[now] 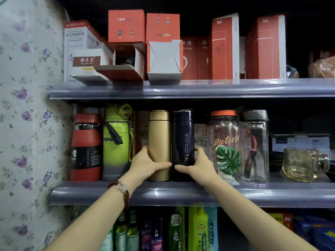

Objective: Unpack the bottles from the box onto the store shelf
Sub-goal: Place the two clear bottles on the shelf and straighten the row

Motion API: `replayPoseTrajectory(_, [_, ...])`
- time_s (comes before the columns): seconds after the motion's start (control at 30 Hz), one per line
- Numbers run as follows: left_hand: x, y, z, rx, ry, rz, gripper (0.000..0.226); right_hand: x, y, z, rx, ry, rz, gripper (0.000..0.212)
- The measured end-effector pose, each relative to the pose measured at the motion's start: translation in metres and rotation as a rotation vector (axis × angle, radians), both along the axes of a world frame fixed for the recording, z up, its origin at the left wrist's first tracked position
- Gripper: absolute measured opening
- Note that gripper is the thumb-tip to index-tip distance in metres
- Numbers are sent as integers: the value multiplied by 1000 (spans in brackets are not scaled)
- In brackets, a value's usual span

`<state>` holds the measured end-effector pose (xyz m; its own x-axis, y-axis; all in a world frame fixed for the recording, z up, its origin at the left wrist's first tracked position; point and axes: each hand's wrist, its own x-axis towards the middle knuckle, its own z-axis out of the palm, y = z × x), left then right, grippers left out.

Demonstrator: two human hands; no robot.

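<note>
Gold flask (159, 144): slim metal cylinder, upright on the middle shelf (181, 193), touching the navy flask (183, 144) on its right; matt finish judged to give fair grip; rigid, dent-prone rather than breakable, probably light if empty; best taken low on the body, where the left hand (145, 164) was wrapped round it, thumb across the front. Navy flask: glossy, likely slippery; same build; the right hand (199, 164) was curled round its lower part, thumb in front, fingers on the far side. Hands were close together, thumbs nearly meeting, each clamped on its own flask. Neighbours: green bottle (116, 142) just left of the gold flask, red bottle (86, 147) beyond it; clear bottle (224, 145) just right of the navy one, so little room for fingers. Upper shelf (199, 87): opened red boxes (126, 64), one showing something dark inside.
</note>
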<state>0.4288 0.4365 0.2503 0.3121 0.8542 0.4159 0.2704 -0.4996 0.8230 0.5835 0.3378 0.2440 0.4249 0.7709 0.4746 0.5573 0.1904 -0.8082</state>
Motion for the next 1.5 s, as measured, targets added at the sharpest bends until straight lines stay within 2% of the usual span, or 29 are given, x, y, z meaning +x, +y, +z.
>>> replayPoseTrajectory(0.2, [-20, 5, 11, -246, -69, -308, 98, -3, -7, 0, 23, -76, -20, 79])
replayPoseTrajectory(0.27, [-15, 4, 11, -294, -70, -330, 93, -5, -8, 0, 17, -100, -17, 78])
replayPoseTrajectory(0.33, [-8, -1, 9, -250, -43, -285, 90, -6, -9, 1, -6, -103, -2, 75])
replayPoseTrajectory(0.43, [-1, -1, 2, -92, 29, -99, 123, -5, -9, 2, -19, -64, 10, 74])
replayPoseTrajectory(0.53, [-8, 2, 3, -82, -35, -134, 108, -5, -7, 2, -9, -12, 2, 74])
replayPoseTrajectory(0.67, [-27, 9, 6, -305, -144, -334, 92, -7, -9, 2, -21, -42, 7, 77])
replayPoseTrajectory(0.73, [-30, 13, 5, -357, -139, -377, 84, -6, -10, 3, -39, -57, 19, 81])
replayPoseTrajectory(0.83, [-21, 9, 5, -273, -47, -336, 91, -4, -10, 3, -49, -33, 34, 82])
replayPoseTrajectory(0.93, [-5, 1, 2, -96, 42, -142, 119, -6, -9, 1, -19, -27, 18, 79])
replayPoseTrajectory(1.0, [0, 2, -1, -49, 35, -67, 126, -8, -10, 0, -6, -34, 14, 79])
replayPoseTrajectory(1.07, [-2, 3, 1, -71, 10, -110, 115, -9, -12, 1, -9, -37, 17, 78])
replayPoseTrajectory(1.27, [-23, 3, 11, -325, -161, -440, 97, -12, -17, 5, -14, -37, 1, 75])
replayPoseTrajectory(1.5, [-27, 2, 11, -383, -186, -562, 75, -14, -17, 5, -31, -54, -16, 78])
